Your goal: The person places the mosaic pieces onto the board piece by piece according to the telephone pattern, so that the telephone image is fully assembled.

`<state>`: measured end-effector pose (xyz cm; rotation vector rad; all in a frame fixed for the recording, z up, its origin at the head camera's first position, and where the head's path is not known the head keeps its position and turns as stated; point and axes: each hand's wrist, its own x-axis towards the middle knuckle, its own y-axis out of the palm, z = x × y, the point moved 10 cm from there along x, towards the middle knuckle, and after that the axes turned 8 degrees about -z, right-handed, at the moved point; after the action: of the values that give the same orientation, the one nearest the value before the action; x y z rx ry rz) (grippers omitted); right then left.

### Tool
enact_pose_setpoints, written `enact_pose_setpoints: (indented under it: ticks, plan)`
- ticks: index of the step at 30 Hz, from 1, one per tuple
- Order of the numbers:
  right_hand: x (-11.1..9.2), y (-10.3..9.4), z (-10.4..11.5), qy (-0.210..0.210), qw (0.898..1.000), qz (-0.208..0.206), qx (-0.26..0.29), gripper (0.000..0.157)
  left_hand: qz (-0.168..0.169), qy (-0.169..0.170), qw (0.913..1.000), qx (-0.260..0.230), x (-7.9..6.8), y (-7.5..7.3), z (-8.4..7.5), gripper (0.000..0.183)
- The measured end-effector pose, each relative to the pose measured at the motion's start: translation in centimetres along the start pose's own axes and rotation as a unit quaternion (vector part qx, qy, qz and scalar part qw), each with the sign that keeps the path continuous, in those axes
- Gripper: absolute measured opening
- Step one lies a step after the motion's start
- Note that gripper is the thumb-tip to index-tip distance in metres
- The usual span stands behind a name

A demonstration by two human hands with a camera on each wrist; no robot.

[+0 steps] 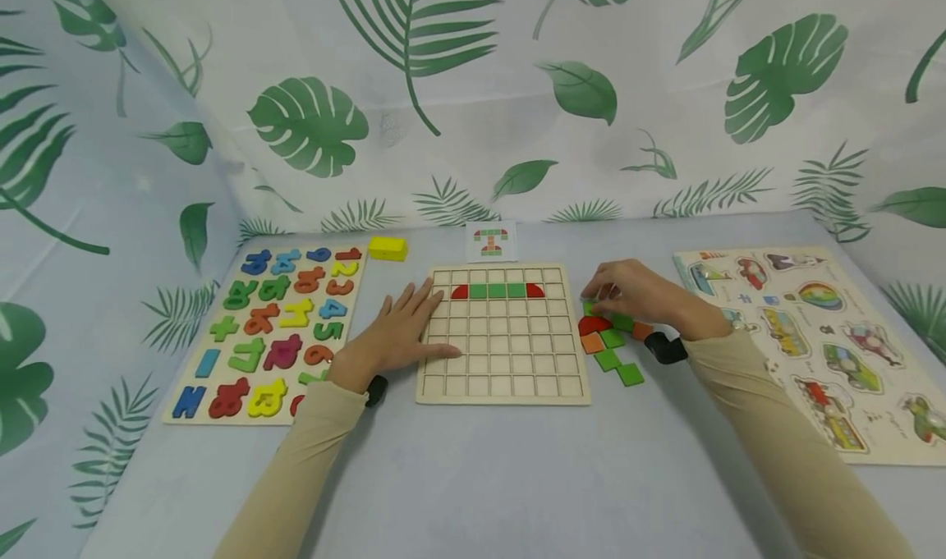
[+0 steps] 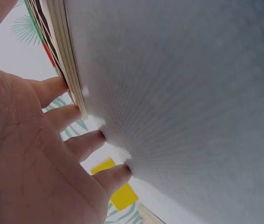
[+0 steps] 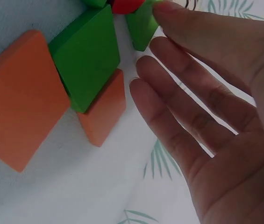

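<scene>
A wooden grid board (image 1: 506, 387) lies in the middle of the table. In one of its upper rows sit green square tiles (image 1: 498, 290) with a red quarter-round tile (image 1: 460, 292) at each end. My left hand (image 1: 395, 337) rests spread on the board's left edge, thumb over the grid; the left wrist view shows its fingers (image 2: 82, 144) stretched out. To the board's right lies a group of loose green, orange and red tiles (image 1: 609, 337). Over its far end, my right hand (image 1: 631, 292) pinches a green square tile (image 3: 141, 25), its index finger hidden behind the thumb.
A pattern card (image 1: 491, 242) lies behind the board. On the left are a number puzzle board (image 1: 277, 329) and a yellow block (image 1: 388, 249). A picture puzzle board (image 1: 805, 354) lies on the right, partly under the right forearm. A leaf-print cloth hangs behind.
</scene>
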<state>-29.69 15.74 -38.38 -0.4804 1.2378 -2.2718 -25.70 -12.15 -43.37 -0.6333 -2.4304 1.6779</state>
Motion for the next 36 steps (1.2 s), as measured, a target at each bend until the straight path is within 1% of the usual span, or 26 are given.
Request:
enact_pose_setpoints:
  ticks: [6, 13, 17, 24, 32, 36]
  plan:
    - [0.1, 0.0, 0.0, -0.006, 1.000, 0.006, -0.001, 0.013, 0.003, -0.001, 1.0000, 0.003, 0.2, 0.1, 0.0, 0.104]
    - [0.2, 0.1, -0.2, -0.003, 1.000, 0.012, -0.004, 0.013, 0.000, 0.002, 1.0000, 0.004, 0.4, -0.1, 0.0, 0.103]
    - [0.5, 0.1, -0.4, 0.007, 1.000, 0.017, -0.008, 0.015, -0.001, 0.003, 1.0000, 0.001, 0.3, -0.2, -0.1, 0.103]
    - [0.5, 0.0, -0.7, 0.039, 0.999, 0.018, -0.009, 0.019, -0.004, 0.003, 1.0000, 0.001, 0.3, -0.3, -0.1, 0.103]
    - [0.4, 0.0, -0.9, 0.052, 0.999, 0.015, 0.000, 0.018, 0.000, 0.001, 1.0000, -0.002, 0.3, -0.2, -0.2, 0.103]
    - [0.3, -0.1, -1.1, 0.052, 0.999, 0.000, 0.009, 0.018, -0.003, 0.001, 1.0000, -0.002, 0.2, -0.2, -0.1, 0.103]
